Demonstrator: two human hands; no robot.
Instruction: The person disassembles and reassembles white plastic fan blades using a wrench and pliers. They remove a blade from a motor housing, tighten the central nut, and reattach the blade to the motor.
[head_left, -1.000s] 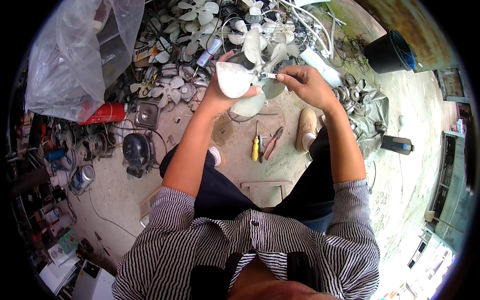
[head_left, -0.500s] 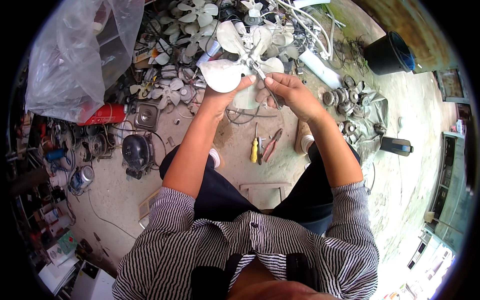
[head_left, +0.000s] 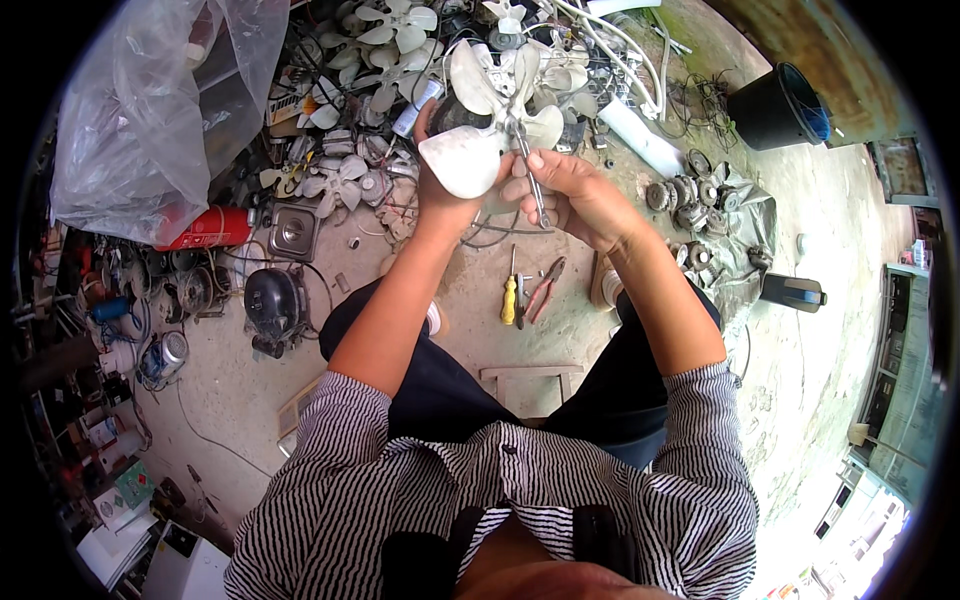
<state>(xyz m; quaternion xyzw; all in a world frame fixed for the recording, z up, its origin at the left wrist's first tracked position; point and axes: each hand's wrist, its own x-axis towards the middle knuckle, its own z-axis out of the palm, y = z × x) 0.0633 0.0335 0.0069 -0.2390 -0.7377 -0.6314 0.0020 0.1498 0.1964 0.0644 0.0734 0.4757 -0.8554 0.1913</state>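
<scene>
Far left in my feed: clear plastic bag (head_left: 150,110), red canister (head_left: 205,229) just beneath, black compressor (head_left: 272,303) on concrete floor (head_left: 230,390). Centre: left hand (head_left: 445,190) closed around white fan impeller (head_left: 490,110), raised over heap of spare fan blades (head_left: 390,40). Right hand (head_left: 575,195) pinched shut on thin metal tool (head_left: 530,170), tip at impeller hub. Between knees on floor: yellow-handled screwdriver (head_left: 510,295), red pliers (head_left: 545,290) just beside. Far right: black bucket (head_left: 770,105).
</scene>
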